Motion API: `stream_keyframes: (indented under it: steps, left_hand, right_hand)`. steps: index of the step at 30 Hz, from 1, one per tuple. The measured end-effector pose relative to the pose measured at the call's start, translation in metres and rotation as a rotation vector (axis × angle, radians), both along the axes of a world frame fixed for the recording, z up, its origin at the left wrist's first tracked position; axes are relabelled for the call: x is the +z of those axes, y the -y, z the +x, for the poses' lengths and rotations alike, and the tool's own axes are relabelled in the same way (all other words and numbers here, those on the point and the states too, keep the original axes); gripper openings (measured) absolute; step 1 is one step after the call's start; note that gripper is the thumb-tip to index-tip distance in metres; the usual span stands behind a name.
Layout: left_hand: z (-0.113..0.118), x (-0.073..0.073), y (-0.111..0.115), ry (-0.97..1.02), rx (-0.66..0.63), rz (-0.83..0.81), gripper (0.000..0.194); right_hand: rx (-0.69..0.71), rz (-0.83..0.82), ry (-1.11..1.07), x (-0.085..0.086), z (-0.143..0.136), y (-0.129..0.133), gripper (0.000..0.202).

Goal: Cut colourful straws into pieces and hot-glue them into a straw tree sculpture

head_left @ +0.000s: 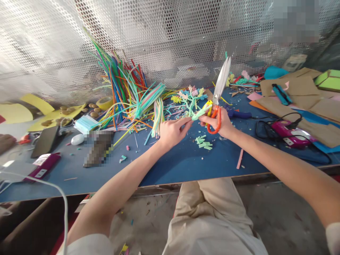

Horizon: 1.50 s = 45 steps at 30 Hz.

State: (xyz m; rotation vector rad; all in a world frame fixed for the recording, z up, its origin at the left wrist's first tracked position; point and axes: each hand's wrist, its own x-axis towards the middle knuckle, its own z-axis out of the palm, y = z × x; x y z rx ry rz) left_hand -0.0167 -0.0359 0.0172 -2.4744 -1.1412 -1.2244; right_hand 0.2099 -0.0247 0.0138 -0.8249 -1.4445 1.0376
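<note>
My right hand [221,122] is closed around scissors [222,79] with orange and yellow handles, their blades together and pointing up and away. Light green pipe cleaner pieces [202,112] lie between my two hands, and the right fingertips touch their near end. My left hand [175,131] is closed, pinching the other end of these pieces with thumb and forefinger. Just beyond, a branching cluster of pipe cleaners [191,101] has green stems with pink, yellow and blue tips. Short green cut pieces [204,142] are scattered on the blue tabletop [170,166] below my hands.
A big bundle of coloured pipe cleaners [124,88] leans against the perforated metal panel [186,39]. To the right are a utility knife [281,94], brown paper [292,86] and a magenta power strip [289,134] with a black cord. Another person's hand [6,142] is far left.
</note>
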Motion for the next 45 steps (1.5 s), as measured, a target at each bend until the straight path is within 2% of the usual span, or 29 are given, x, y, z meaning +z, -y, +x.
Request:
stream_keyframes:
  steps: [3, 8, 12, 22, 32, 38, 45]
  left_hand:
    - [-0.001, 0.000, 0.000, 0.048, 0.018, -0.031, 0.023]
    - [-0.001, -0.001, -0.002, 0.058, 0.027, -0.013, 0.020]
    - [0.000, -0.003, -0.003, 0.033, 0.023, 0.020, 0.023]
    - [-0.001, -0.003, -0.002, 0.023, 0.016, 0.004, 0.021]
    - [-0.008, 0.004, -0.006, 0.024, 0.050, 0.045, 0.021]
    - [-0.005, 0.001, -0.005, -0.010, 0.049, 0.068, 0.022]
    - [-0.003, 0.000, -0.003, -0.063, 0.056, 0.067, 0.026]
  right_hand:
    - [-0.020, 0.001, -0.039, -0.002, 0.000, -0.001, 0.043]
    - [0.047, -0.001, -0.028, 0.001, -0.002, 0.003, 0.045]
    - [0.011, -0.027, -0.011, 0.001, -0.004, 0.005, 0.050]
    - [-0.032, 0.024, 0.009, -0.002, -0.002, -0.001, 0.044]
    - [-0.029, 0.015, -0.012, -0.008, 0.015, -0.018, 0.044]
    - [0.029, 0.002, 0.005, -0.006, 0.007, -0.008, 0.044]
    - [-0.002, -0.020, -0.044, -0.003, -0.002, 0.000, 0.043]
